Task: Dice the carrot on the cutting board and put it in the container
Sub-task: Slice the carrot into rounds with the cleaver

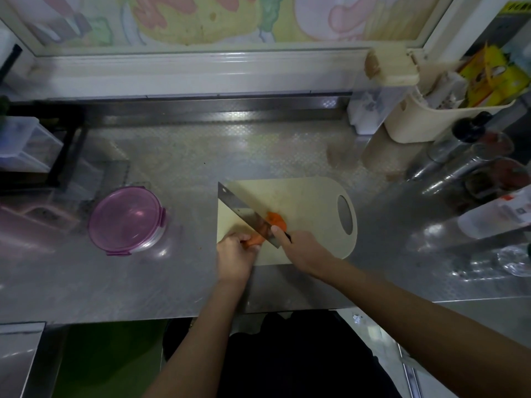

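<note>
Though blurry, steel cleaver across carrot.

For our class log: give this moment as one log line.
step: dicing | left hand: holds carrot | right hand: grips cleaver | cutting board: cut pieces | container: lidded

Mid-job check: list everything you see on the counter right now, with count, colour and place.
cutting board: one, cream, counter centre-right
carrot: one, orange, on the board, partly cut
knife: one, steel blade, across the carrot
container: one, clear with purple lid, left of the board
counter: one, steel
basket: one, cream, rear right
bottles: several, clear, right edge
left hand: holds the carrot
right hand: grips the knife
</note>
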